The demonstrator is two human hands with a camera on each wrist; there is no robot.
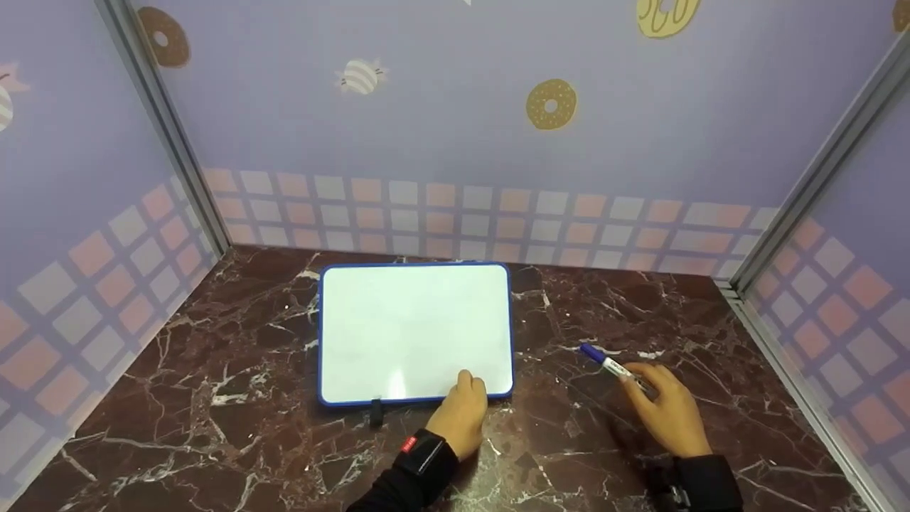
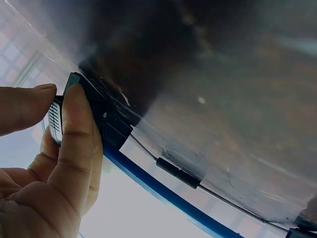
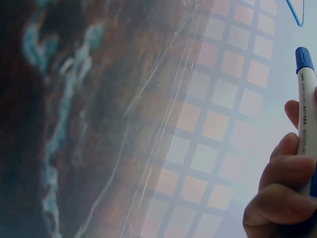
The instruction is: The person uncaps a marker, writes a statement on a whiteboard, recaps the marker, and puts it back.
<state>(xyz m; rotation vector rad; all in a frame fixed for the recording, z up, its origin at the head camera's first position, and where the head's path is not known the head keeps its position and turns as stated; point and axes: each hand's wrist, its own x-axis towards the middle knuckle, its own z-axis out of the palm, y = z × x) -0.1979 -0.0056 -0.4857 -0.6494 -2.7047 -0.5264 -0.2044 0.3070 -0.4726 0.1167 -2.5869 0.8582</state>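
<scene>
A whiteboard (image 1: 416, 331) with a blue rim lies on the dark marbled table, its white face blank in the head view. My left hand (image 1: 463, 419) is at the board's near edge, right of its middle. In the left wrist view its thumb and fingers pinch a small black piece with a ribbed white side (image 2: 55, 121), close to the blue rim (image 2: 158, 186). My right hand (image 1: 668, 409), apart from the board on the right, grips a whiteboard marker (image 1: 616, 368) by its barrel. The marker's blue cap (image 3: 303, 60) points away from the hand.
A black tab (image 1: 377, 412) sticks out from the board's near edge. Along the rim runs a thin metal rod with a black sleeve (image 2: 178, 172). Patterned lilac walls (image 1: 441, 142) enclose the marbled table (image 1: 213, 427) at the back and both sides.
</scene>
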